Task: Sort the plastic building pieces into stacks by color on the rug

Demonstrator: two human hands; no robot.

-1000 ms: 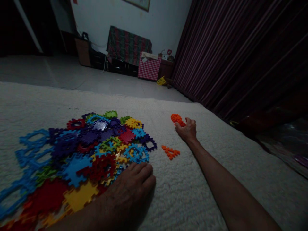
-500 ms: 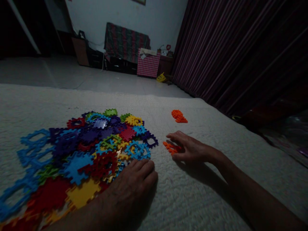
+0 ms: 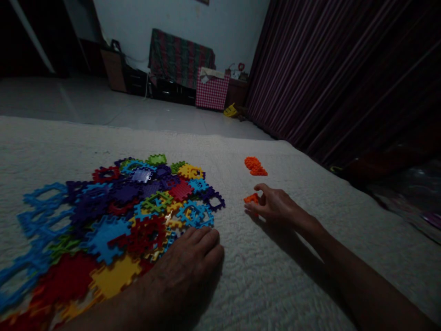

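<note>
Head camera: at the far left, light-blue notched frames [image 3: 46, 195] lay on a pale quilted cover [image 3: 248, 285], next to a heap of interlocking plastic pieces [image 3: 127, 192] in purple, red, yellow, green and blue. A red panel [image 3: 69, 277] and a yellow panel [image 3: 115, 277] lay at its near side. Behind, across the floor, a striped cloth [image 3: 182, 59] draped something above a low dark cabinet. The left hand [image 3: 193, 257] rested at the heap's near right edge, fingers together and bent, its forearm blocking sight of pieces beneath; whether it gripped anything could not be told. Beyond stood a red-checked cover [image 3: 212, 92], with a yellow object [image 3: 230, 110] on the floor beside it. Right of the heap, an orange piece [image 3: 251, 199] sat between the right hand's [image 3: 277, 207] thumb and fingers, partly hidden by them; whether they were clamped on it could not be told. Just beyond lay an orange cluster [image 3: 255, 165]. Farther right hung a purple curtain [image 3: 310, 69].
</note>
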